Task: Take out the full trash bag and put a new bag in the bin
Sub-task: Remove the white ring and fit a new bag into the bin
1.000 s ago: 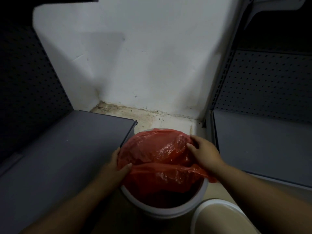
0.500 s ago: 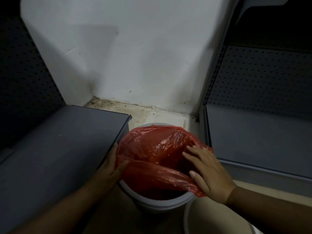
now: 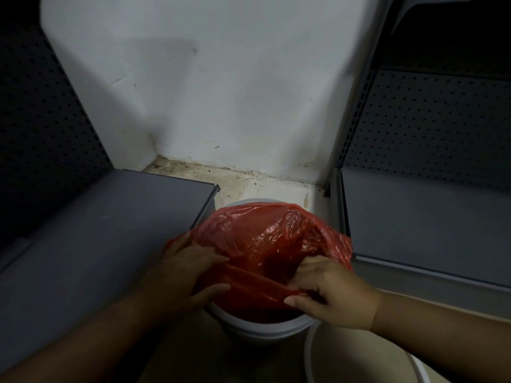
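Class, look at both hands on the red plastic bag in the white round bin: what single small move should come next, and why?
Probably draw the near edge of the red plastic bag toward the near rim of the white round bin. The left hand and right hand both pinch that edge, it sags across the opening, and the near rim shows bare.

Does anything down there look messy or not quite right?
The red bag sits bunched and loose over the white bin, not fitted round its rim; both hands grip it. The floor along the wall looks grimy and stained. No spill shows.
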### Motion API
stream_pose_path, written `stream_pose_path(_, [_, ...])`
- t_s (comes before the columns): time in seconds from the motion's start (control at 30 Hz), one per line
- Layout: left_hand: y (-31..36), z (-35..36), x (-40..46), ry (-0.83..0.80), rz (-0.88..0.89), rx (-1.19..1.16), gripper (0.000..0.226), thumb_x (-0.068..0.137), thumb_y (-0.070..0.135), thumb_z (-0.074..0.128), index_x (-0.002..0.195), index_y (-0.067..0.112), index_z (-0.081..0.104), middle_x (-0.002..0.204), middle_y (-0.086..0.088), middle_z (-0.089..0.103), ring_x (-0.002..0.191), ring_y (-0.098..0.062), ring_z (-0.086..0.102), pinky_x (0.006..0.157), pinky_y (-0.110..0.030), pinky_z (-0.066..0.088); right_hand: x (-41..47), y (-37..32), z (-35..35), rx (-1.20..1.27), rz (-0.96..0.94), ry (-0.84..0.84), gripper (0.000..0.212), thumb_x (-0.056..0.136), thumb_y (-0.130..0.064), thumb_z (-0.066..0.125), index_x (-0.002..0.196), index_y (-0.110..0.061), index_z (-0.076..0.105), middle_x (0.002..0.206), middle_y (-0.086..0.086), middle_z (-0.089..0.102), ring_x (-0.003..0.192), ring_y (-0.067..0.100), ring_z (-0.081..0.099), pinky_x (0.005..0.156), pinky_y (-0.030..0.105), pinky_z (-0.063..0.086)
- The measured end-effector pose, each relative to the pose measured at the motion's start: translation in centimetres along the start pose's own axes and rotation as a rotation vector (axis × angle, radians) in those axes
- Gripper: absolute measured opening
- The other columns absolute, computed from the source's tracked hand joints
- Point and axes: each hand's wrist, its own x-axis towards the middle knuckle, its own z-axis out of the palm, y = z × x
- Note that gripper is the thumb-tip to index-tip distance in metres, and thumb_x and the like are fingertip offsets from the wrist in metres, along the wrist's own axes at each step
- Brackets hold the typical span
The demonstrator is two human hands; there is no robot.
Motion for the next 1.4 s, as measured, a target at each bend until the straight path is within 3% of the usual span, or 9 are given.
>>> stream_pose_path(0.1, [0.5,-0.3,-0.3,-0.011,0.055,0.084,0.069,0.077,0.078,0.027,0.125,0.033,0.046,0.110,0.011,0.068,0.111,-0.004,0.054,0.102,-0.045,0.038,-0.2,-0.6,-0.2,-0.026,-0.060,0.027,0.019,0.086,-0.039,0.059,0.088,-0.025,0.071,0.074,-0.011,0.063,0.071,-0.004,0.046,0.069,0.005,0.031])
stream_pose_path(0.23, [0.9,0.3,-0.8,-0.036,0.124,0.171,0.075,0.078,0.077,0.023,0.132,0.028,0.039,0.122,0.006,0.061,0.115,-0.006,0.039,0.094,-0.034,0.041,-0.8,-1.5,0.0,-0.152,-0.190,0.045,0.017,0.088,-0.036,0.059,0.081,-0.024,0.068,0.071,-0.008,0.061,0.067,0.004,0.050,0.065,0.014,0.039])
stream_pose_path(0.37, [1.2,1.3,-0.8,-0.072,0.158,0.198,0.065,0.084,0.071,0.020,0.135,0.034,0.034,0.131,0.013,0.055,0.125,-0.003,0.040,0.107,-0.027,0.032,-1.2,-2.2,0.2,-0.374,-0.390,0.043,0.018,0.088,-0.034,0.058,0.074,-0.024,0.065,0.072,-0.007,0.062,0.065,0.008,0.053,0.065,0.020,0.040])
stream_pose_path(0.47, [1.6,1.5,-0.6,-0.044,0.214,0.202,0.048,0.087,0.065,0.023,0.119,0.039,0.049,0.108,0.019,0.067,0.107,0.001,0.059,0.103,-0.026,0.026,-1.2,-2.6,0.1,-0.441,-0.448,0.018,0.025,0.090,-0.036,0.056,0.070,-0.025,0.066,0.072,-0.009,0.064,0.064,0.008,0.058,0.068,0.020,0.040])
stream_pose_path(0.6, [1.9,0.9,-1.0,0.108,0.372,0.196,0.013,0.077,0.034,0.055,0.085,0.031,0.065,0.080,0.011,0.067,0.076,-0.007,0.063,0.086,-0.026,0.041,-1.2,-2.5,-0.2,-0.423,-0.472,0.019,0.031,0.091,-0.038,0.053,0.068,-0.023,0.067,0.069,-0.006,0.063,0.062,0.011,0.058,0.064,0.023,0.045])
stream_pose_path(0.67, [2.1,0.5,-1.5,0.190,0.422,0.232,0.008,0.078,0.024,0.058,0.084,0.026,0.062,0.076,0.006,0.065,0.069,-0.012,0.059,0.069,-0.025,0.043,-1.3,-2.2,-0.3,-0.416,-0.473,0.016,0.030,0.092,-0.039,0.052,0.075,-0.023,0.071,0.070,-0.006,0.064,0.062,0.012,0.058,0.062,0.025,0.047])
stream_pose_path(0.8, [2.2,0.8,-2.5,0.292,0.552,0.310,0.004,0.086,0.019,0.053,0.086,0.022,0.055,0.081,0.004,0.045,0.068,-0.013,0.041,0.064,-0.023,0.031,-1.6,-1.4,-0.6,-0.441,-0.483,-0.026,0.022,0.092,-0.034,0.052,0.093,-0.026,0.073,0.077,-0.007,0.068,0.067,0.008,0.061,0.062,0.022,0.050])
stream_pose_path(1.23, [1.7,2.9,-4.9,0.124,0.596,0.283,0.014,0.088,0.019,0.052,0.095,0.024,0.062,0.068,0.009,0.067,0.057,-0.009,0.060,0.051,-0.022,0.048,-3.9,-0.4,-1.0,-0.433,-0.426,-0.193,0.041,0.096,-0.042,0.044,0.067,-0.026,0.067,0.060,-0.008,0.065,0.054,0.008,0.059,0.054,0.021,0.051])
stream_pose_path(1.4, [3.1,0.4,-3.5,0.145,0.425,0.171,0.031,0.091,0.044,0.043,0.069,0.027,0.057,0.061,0.007,0.058,0.058,-0.008,0.049,0.055,-0.020,0.037,-2.0,-0.4,-2.9,-0.333,-0.114,0.187,0.056,0.099,-0.043,0.028,0.059,-0.018,0.058,0.053,-0.004,0.056,0.046,0.014,0.051,0.050,0.020,0.039])
